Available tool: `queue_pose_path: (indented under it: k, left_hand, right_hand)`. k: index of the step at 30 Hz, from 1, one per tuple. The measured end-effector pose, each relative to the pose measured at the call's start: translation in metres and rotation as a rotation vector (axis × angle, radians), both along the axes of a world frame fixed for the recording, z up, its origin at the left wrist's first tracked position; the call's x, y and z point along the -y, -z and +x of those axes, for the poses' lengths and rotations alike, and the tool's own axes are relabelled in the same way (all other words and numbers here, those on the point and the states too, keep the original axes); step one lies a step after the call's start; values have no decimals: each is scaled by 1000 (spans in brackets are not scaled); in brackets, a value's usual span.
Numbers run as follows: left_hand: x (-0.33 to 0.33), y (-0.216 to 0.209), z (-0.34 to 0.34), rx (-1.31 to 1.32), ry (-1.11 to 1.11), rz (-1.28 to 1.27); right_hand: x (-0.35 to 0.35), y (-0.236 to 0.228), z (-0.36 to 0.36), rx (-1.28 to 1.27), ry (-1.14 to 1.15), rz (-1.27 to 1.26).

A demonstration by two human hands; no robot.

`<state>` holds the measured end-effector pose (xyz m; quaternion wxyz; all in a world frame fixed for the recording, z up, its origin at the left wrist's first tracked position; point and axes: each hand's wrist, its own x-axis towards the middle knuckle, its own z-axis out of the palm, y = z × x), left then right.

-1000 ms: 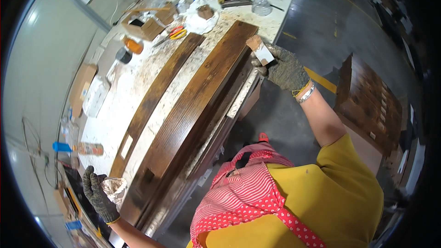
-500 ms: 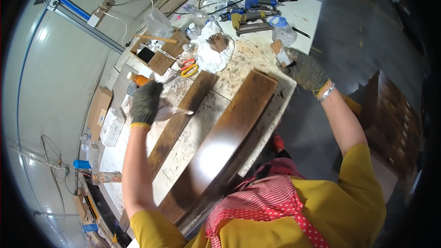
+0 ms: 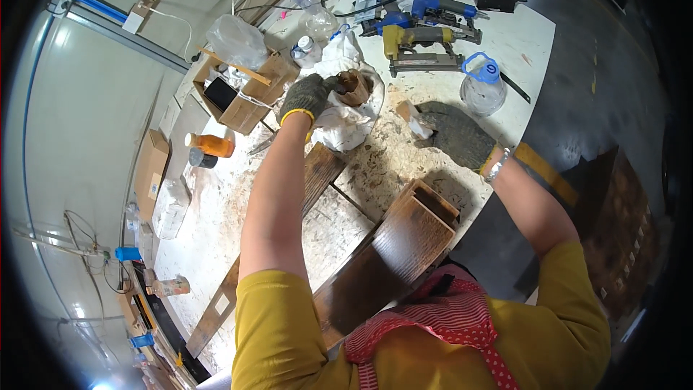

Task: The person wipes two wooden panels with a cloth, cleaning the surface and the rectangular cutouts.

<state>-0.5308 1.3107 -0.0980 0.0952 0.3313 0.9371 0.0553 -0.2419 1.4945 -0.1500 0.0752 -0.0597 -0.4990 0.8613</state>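
My left hand [image 3: 307, 97], in a dark glove with a yellow cuff, reaches across the table to a small brown-stained cup [image 3: 354, 89]. Its closed fingertips are at the cup's left rim. Crumpled white cloth [image 3: 339, 128] lies under and around the cup. To the right, my gloved right hand [image 3: 455, 136] grips a small tan-and-white pad [image 3: 415, 120] above the stained tabletop. Nearer me lies a wide, glossy dark brown wooden board [image 3: 404, 242], with another piece at its far end. A narrow wooden board [image 3: 323, 171] runs partly beneath my left forearm.
Nail guns [image 3: 422, 43] and black hoses lie at the back, near a clear jug with a blue lid [image 3: 482, 90]. Left of the cup stand a cardboard box [image 3: 249, 101] and an orange bottle [image 3: 211, 144]. Dark wooden pieces [image 3: 613, 224] are stacked beyond the table's right edge.
My left hand has left the narrow board and moved up to the cup; the pale rag is no longer seen in it. My right hand, still gripping the pad, is now lower over the table.
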Motion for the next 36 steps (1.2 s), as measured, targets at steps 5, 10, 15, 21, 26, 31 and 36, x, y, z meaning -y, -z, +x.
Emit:
queue_pose_path:
  k: [5, 10, 15, 21, 26, 31, 36]
  left_hand:
    - [0, 8, 2, 75, -5, 141]
    - [28, -6, 19, 216, -83, 395]
    - [53, 4, 25, 12, 94, 393]
    - [60, 16, 26, -160, 293, 409]
    - [57, 17, 30, 81, 185, 484]
    - [58, 29, 25, 149, 140, 537]
    - [64, 45, 21, 146, 168, 681]
  right_hand:
    - [5, -10, -56, 67, 45, 199]
    - [4, -7, -103, 124, 174, 607]
    - [1, 3, -145, -49, 339, 1159]
    - [16, 5, -168, -183, 346, 1450]
    - [15, -8, -164, -173, 403, 1501]
    - [11, -9, -159, -124, 280, 1662]
    - [6, -6, -156, 266, 31, 240]
